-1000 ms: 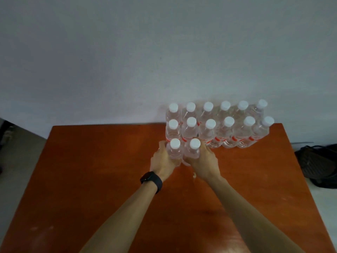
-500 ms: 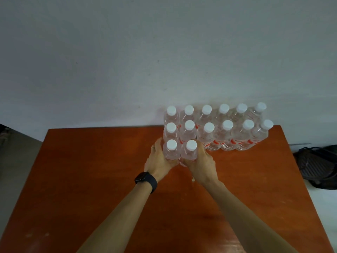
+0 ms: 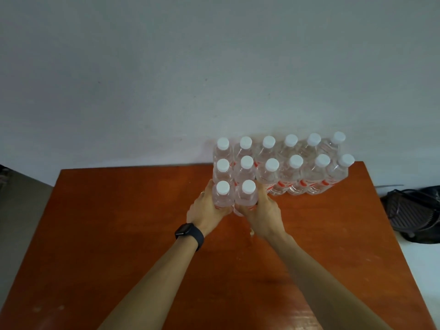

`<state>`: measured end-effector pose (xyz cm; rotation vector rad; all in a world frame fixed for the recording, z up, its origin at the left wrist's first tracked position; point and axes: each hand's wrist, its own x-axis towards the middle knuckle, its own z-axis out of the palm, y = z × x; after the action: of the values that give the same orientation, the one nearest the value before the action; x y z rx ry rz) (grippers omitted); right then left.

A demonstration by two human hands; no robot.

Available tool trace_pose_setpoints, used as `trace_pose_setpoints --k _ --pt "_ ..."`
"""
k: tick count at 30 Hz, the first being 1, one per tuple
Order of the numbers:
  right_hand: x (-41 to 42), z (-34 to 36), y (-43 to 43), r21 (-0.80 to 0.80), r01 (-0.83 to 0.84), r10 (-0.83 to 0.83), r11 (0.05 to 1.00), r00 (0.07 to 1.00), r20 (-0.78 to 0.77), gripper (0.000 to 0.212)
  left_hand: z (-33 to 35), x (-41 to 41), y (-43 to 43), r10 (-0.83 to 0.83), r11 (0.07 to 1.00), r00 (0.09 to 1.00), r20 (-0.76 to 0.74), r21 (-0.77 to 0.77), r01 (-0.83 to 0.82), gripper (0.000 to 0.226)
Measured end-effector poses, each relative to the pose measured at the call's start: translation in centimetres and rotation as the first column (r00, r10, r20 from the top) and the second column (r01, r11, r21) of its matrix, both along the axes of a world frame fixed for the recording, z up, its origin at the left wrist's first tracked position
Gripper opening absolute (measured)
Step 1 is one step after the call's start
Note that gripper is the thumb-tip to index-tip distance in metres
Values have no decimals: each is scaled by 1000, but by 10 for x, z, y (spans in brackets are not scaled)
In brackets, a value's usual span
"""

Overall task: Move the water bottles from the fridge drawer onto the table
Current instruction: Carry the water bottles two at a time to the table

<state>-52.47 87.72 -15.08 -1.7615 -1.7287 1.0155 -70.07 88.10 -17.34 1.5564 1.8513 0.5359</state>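
Observation:
Several clear water bottles with white caps (image 3: 295,172) stand in two rows at the back of the brown wooden table (image 3: 114,234), against the wall. In front of the rows' left end stand two more bottles side by side. My left hand (image 3: 207,210) is wrapped around the left water bottle (image 3: 223,195). My right hand (image 3: 264,213) is wrapped around the right water bottle (image 3: 247,194). Both stand upright, touching the second row. A black watch sits on my left wrist. The fridge drawer is out of view.
A grey wall rises right behind the table. A black bag (image 3: 414,210) lies on the floor beyond the table's right edge. The table's front edge is out of frame below my arms.
Both hands have pushed the two held bottles a little away from me, up against the second row. The other bottles have not moved.

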Motion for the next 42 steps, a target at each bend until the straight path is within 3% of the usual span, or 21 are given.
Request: trace_pose_setpoints --k 4,7,9,12,16,22,27,32,37,42 --pt "5 2 -4 -12 1 -1 1000 1000 7 87 4 3 0 3 998 995 97 -63 3 102" --pt "15 4 -13 -49 -14 14 999 1000 17 86 -1 2 -6 -6 988 998 69 -154 17 116" --pt "26 7 -24 -52 -14 16 999 999 35 77 -1 3 -17 16 972 1000 -2 -234 -16 107" --pt "52 8 -51 -90 -7 15 996 996 88 61 -1 11 -44 19 941 992 -121 -334 -59 70" --pt "103 -3 -103 -77 49 -32 996 978 206 34 5 56 -80 -325 876 927 -187 -429 220 42" --pt "222 3 -228 -71 275 -237 959 911 337 33 25 206 -118 -711 700 674 -201 -294 650 42" --pt "336 31 -363 78 589 -569 804 725 389 26 65 376 -198 -864 458 419 -280 -88 885 43" --pt "430 69 -529 184 826 -823 533 455 340 26 98 533 -333 -946 147 147 -288 21 989 45" --pt "496 104 -685 274 935 -935 225 129 330 27 130 650 -472 -939 -141 -104 -329 91 986 43" --pt "543 124 -816 347 938 -947 -6 -117 300 28 139 751 -588 -898 -360 -306 -316 131 924 39"
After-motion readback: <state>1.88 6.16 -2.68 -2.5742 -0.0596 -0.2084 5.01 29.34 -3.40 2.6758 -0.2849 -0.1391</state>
